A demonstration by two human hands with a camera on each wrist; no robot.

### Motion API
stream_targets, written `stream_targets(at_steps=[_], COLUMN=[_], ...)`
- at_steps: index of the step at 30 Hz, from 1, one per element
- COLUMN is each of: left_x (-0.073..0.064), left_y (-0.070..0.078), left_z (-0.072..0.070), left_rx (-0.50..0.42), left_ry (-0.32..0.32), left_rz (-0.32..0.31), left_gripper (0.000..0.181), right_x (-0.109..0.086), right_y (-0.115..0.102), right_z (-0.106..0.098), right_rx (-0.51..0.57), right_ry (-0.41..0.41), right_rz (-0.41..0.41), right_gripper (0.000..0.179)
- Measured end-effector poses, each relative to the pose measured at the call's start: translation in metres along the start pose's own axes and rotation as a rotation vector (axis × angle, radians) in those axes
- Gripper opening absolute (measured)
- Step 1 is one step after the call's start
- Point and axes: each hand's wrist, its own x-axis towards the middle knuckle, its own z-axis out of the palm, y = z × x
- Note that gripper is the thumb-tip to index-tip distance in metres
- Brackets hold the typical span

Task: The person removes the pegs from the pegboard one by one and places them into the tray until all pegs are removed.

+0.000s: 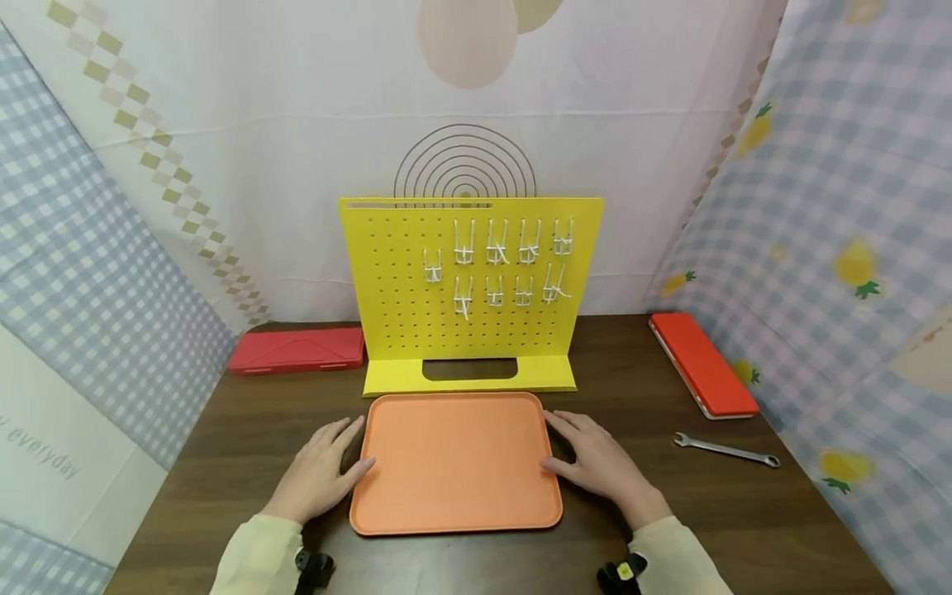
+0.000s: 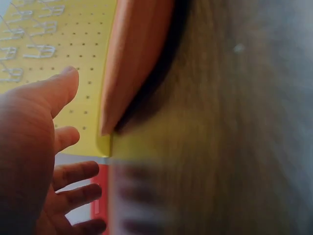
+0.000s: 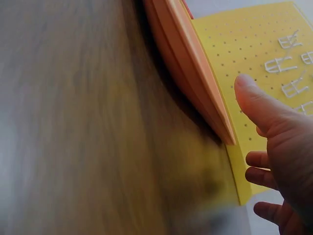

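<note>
An orange rectangular tray [image 1: 455, 463] lies flat on the dark wooden table, with nothing on it. My left hand [image 1: 318, 469] is at its left side, thumb by the rim and fingers spread loosely. On the opposite side my right hand [image 1: 595, 459] rests likewise, its thumb near the right rim. Both wrist views show relaxed fingers, with the tray's side wall [image 2: 139, 54] beside the left hand and its edge [image 3: 190, 68] beside the right. Behind the tray stands a yellow pegboard [image 1: 405, 302] bearing several white wire hooks [image 1: 463, 252].
A dark red case [image 1: 297, 350] lies at the back left of the table. On the right are a bright red flat case [image 1: 702, 364] and a metal wrench [image 1: 727, 449]. Patterned cloth [image 1: 297, 165] hangs around the back and sides.
</note>
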Motion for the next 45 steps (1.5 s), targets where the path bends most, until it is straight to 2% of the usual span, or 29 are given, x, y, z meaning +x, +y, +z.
stream_targets(at_steps=[2,5,9,14,19,22,27,37,45], left_x=[0.005,0.011,0.015,0.019,0.021,0.023,0.026,0.019,0.018], left_y=[-0.003,-0.006,-0.007,-0.006,-0.008,-0.009,-0.007,-0.006,-0.009], left_z=[0.005,0.011,0.018,0.022,0.026,0.029,0.031,0.032,0.033], left_rx=[-0.082,-0.189,-0.265,-0.381,-0.464,-0.495,-0.52,-0.537,-0.56], left_ry=[-0.019,0.004,0.063,0.091,0.114,0.126,0.142,0.15,0.168], left_rz=[-0.031,-0.064,-0.084,-0.13,-0.202,-0.234,-0.244,-0.287,-0.28], left_gripper=[0.069,0.065,0.057,0.042,0.032,0.031,0.029,0.025,0.024], right_x=[0.005,0.009,0.012,0.013,0.013,0.012,0.011,0.011,0.012], right_y=[-0.002,-0.003,-0.002,-0.001,0.006,0.011,0.015,0.016,0.018], right_z=[0.006,0.013,0.02,0.025,0.03,0.031,0.031,0.03,0.032], right_rx=[0.045,0.105,0.146,0.214,0.292,0.317,0.324,0.338,0.354], right_ry=[-0.018,-0.023,0.014,0.068,0.105,0.126,0.147,0.154,0.174], right_rz=[0.013,0.033,0.064,0.11,0.115,0.118,0.134,0.128,0.133], right_gripper=[0.076,0.071,0.059,0.05,0.047,0.045,0.043,0.041,0.038])
